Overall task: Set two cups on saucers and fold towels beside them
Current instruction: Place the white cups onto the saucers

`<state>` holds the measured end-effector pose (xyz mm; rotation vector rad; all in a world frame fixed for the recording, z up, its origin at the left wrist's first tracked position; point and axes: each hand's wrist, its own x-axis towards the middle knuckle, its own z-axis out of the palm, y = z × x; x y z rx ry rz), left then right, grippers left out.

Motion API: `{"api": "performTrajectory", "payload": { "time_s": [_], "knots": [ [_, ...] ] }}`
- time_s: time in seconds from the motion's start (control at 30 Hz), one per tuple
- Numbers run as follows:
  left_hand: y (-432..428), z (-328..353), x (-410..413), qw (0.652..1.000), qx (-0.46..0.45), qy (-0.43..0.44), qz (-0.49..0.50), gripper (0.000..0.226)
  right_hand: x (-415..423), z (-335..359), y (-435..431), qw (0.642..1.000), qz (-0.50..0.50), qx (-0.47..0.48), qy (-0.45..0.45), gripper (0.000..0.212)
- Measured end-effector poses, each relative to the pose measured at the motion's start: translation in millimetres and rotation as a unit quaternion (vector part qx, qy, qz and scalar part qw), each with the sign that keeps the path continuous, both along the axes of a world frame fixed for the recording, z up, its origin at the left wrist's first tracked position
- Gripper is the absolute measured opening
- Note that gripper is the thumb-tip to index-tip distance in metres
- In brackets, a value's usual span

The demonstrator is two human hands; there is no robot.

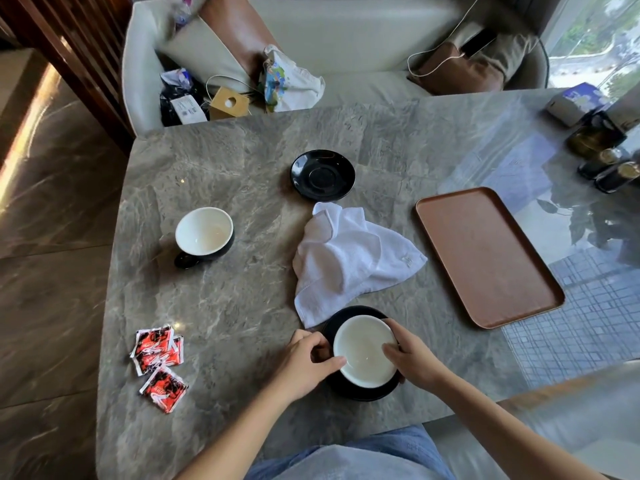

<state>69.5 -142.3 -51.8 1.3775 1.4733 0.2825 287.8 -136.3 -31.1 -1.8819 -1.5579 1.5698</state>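
Both hands, left and right, grip the near cup on its saucer; off-centre seating risks tipping.

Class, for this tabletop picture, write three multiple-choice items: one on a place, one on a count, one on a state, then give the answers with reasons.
1. Where does the second cup stand?
A. on the far saucer
B. on the bare table, left
C. on the tray

2. How many red sachets lie on the table?
A. one
B. three
C. six

3. What state is the white towel in?
A. neatly folded
B. crumpled, unfolded
C. rolled up

Answers:
1 B, it sits on marble, while the far saucer and the tray are empty.
2 B, three packets show.
3 B, it lies bunched, one edge over the near saucer, where both hands hold the near cup.
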Motion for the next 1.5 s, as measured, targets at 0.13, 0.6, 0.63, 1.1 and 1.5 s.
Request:
{"api": "performTrajectory", "payload": {
  "time_s": [0.13,0.6,0.63,1.1,1.5],
  "knots": [
    [2,1,1,1.0,-0.007,0.002,0.0,0.026,1,0,5,1.0,0.01,0.005,-0.012,0.043],
    [8,1,0,0.996,-0.088,-0.024,-0.024,0.042,9,2,22,0.994,0.094,0.016,-0.058,0.036],
    [9,1,-1,0.994,-0.101,-0.038,-0.018,0.039,10,3,24,0.993,0.095,0.026,-0.059,0.031],
    [67,16,-102,0.883,-0.103,-0.191,0.416,0.021,-92,15,113,0.976,0.059,0.208,0.007,0.014],
    [141,16,-161,0.793,-0.086,-0.195,0.572,0.051,-235,1,205,0.993,0.092,-0.029,0.075,0.05]
  ]
}}
